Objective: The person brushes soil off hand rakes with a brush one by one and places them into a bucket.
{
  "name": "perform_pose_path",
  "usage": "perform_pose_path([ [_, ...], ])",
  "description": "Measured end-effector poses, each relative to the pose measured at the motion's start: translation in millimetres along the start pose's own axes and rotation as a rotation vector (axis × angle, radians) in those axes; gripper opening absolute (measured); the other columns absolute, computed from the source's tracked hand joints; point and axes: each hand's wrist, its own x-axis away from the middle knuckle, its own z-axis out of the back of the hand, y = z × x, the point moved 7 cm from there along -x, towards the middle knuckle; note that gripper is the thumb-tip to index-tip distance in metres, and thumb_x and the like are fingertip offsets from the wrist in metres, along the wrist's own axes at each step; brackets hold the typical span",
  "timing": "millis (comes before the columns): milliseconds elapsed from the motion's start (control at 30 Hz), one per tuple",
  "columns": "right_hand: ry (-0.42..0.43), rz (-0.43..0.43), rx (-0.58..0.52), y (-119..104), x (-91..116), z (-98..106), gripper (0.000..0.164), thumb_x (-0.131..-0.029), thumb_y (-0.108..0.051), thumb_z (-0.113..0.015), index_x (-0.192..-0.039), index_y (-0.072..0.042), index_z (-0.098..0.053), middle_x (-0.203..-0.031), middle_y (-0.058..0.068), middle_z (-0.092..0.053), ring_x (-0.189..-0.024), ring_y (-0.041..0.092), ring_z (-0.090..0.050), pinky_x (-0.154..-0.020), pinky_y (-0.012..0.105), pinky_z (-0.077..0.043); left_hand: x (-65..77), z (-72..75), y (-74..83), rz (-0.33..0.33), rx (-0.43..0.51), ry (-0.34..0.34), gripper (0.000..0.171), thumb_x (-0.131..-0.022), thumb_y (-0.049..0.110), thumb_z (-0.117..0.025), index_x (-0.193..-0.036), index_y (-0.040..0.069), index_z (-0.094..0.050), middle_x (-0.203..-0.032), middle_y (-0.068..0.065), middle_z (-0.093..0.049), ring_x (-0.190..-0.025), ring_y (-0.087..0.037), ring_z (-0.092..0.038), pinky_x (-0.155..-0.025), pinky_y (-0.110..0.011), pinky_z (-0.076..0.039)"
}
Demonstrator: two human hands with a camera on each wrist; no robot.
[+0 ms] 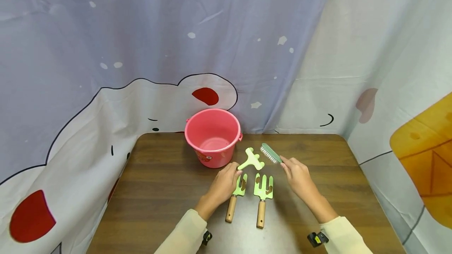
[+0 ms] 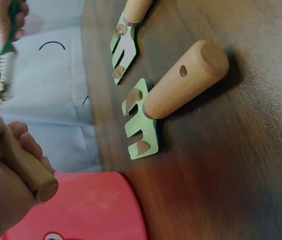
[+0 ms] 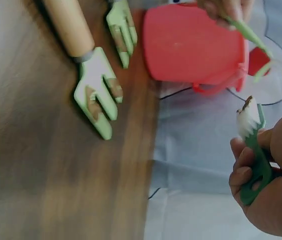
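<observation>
A person's two hands work over a dark wooden table [image 1: 159,183]. The left hand [image 1: 223,181] has its fingers curled closely around the wooden handle [image 2: 28,167] of a small light-green rake [image 1: 252,159], whose pronged head points right and away from the person. The right hand [image 1: 301,177] pinches the green handle of a brush [image 1: 270,153] between thumb and fingers. The brush slants far and left, its white bristles facing the rake head, just beside it but apart; the bristle tips carry a brown smear.

On the table between the forearms lie two light-green hand forks with wooden handles and brown patches on their tines: a left fork [image 1: 231,209], partly hidden by the left hand in the head view, and a right fork [image 1: 263,194]. A pink bucket [image 1: 219,158] stands upright at the table's far side, beyond the left hand. Behind hangs a lavender and white cloth [image 1: 247,11] printed with cartoon shapes.
</observation>
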Motion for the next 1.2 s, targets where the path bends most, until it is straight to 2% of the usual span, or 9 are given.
perform_pose_path([
  [233, -0.04, -0.02, -0.067, -15, -8, 10, 0.029, -0.098, -0.006, -0.066, -0.126, 0.003, -0.07, -0.086, 0.004, -0.068, -0.07, 0.011, -0.052, -0.061, 0.028, -0.046, -0.1, -5.6, -0.3, 0.021, 0.009, -0.044, 0.013, -0.105, 0.021, -0.057, -0.104, 0.009, -0.057, -0.085, 0.0, -0.054, -0.072, -0.012, -0.05, -0.064, -0.027, -0.046],
  [467, -0.098, -0.039, -0.079, -26, -8, 0, 0.03, -0.1, -0.008, -0.064, -0.127, 0.003, -0.069, -0.087, 0.004, -0.069, -0.072, 0.01, -0.055, -0.064, 0.027, -0.049, 0.1, -7.4, 1.0, 0.022, 0.024, -0.059, 0.014, -0.106, 0.022, -0.055, -0.104, 0.009, -0.056, -0.084, 0.001, -0.053, -0.072, -0.011, -0.05, -0.064, -0.026, -0.045],
  [633, -0.078, -0.033, -0.084, -24, -6, -7, 0.028, -0.098, -0.006, -0.067, -0.124, 0.003, -0.071, -0.084, 0.003, -0.068, -0.069, 0.009, -0.053, -0.062, 0.026, -0.05, 0.6, -6.9, 1.0, 0.032, 0.042, -0.062, 0.014, -0.105, 0.022, -0.055, -0.102, 0.009, -0.056, -0.084, 0.001, -0.052, -0.072, -0.011, -0.05, -0.064, -0.026, -0.045],
  [800, -0.027, 0.018, -0.067, -22, -4, -10, 0.028, -0.096, -0.003, -0.068, -0.122, 0.006, -0.071, -0.082, 0.005, -0.065, -0.065, 0.008, -0.047, -0.058, 0.024, -0.047, 1.8, -6.5, 0.6, 0.039, 0.054, -0.071, 0.014, -0.106, 0.022, -0.055, -0.103, 0.009, -0.056, -0.084, 0.002, -0.052, -0.073, -0.011, -0.05, -0.065, -0.025, -0.045],
  [967, 0.016, 0.061, -0.033, -20, -2, -11, 0.027, -0.094, 0.0, -0.069, -0.12, 0.008, -0.071, -0.08, 0.008, -0.064, -0.064, 0.009, -0.047, -0.057, 0.025, -0.049, 3.6, -4.8, 2.6, 0.02, 0.054, -0.069, 0.013, -0.105, 0.022, -0.055, -0.107, 0.009, -0.057, -0.086, 0.002, -0.053, -0.074, -0.01, -0.051, -0.066, -0.025, -0.045],
  [1200, -0.042, 0.022, 0.004, -2, 3, -15, 0.028, -0.095, 0.0, -0.067, -0.12, 0.013, -0.068, -0.081, 0.012, -0.061, -0.064, 0.013, -0.049, -0.057, 0.027, -0.05, 3.1, -0.9, 5.2, 0.008, 0.049, -0.039, 0.013, -0.105, 0.021, -0.056, -0.106, 0.008, -0.057, -0.087, 0.001, -0.053, -0.075, -0.011, -0.051, -0.066, -0.025, -0.046],
])
